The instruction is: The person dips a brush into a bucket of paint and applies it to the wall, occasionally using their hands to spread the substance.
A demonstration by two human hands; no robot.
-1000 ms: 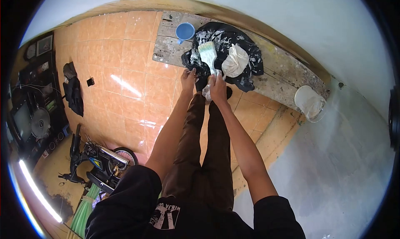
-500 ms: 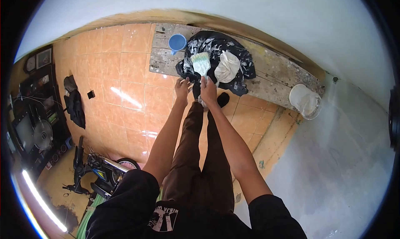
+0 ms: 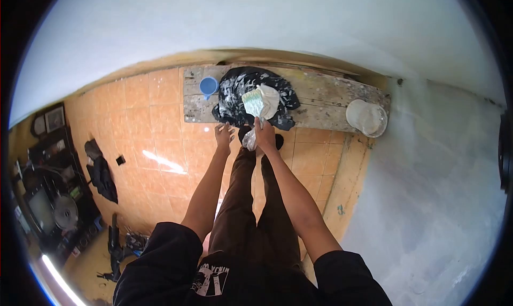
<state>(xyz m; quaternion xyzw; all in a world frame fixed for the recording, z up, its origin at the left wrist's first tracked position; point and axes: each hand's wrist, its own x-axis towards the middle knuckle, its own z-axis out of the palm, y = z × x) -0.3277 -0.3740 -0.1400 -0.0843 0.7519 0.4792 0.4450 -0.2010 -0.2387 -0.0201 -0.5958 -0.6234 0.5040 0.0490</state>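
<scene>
My right hand [image 3: 264, 135] grips the handle of a wide paintbrush [image 3: 253, 103]. Its pale bristles point away from me, coated whitish with a greenish band. Below the handle hangs a crumpled clear plastic piece [image 3: 249, 140], partly hidden by the hand. My left hand [image 3: 224, 137] is apart to the left, fingers spread, holding nothing. Beyond both hands, a black sheet [image 3: 233, 92] smeared with white lies on a weathered plank bench [image 3: 320, 100]. On that sheet sits a crumpled whitish bundle [image 3: 272, 100], which the brush overlaps in view.
A blue cup [image 3: 209, 85] stands at the bench's left end, and a white bucket [image 3: 363, 118] at its right end. Pale walls rise behind and to the right. At left are a dark cloth [image 3: 100, 172] on the tiles, a cabinet with a fan [image 3: 65, 213] and a bike.
The view has shifted, so the bench appears lower and further left. The brush now overlaps the whitish bundle instead of standing left of it. My left hand is further from my right.
</scene>
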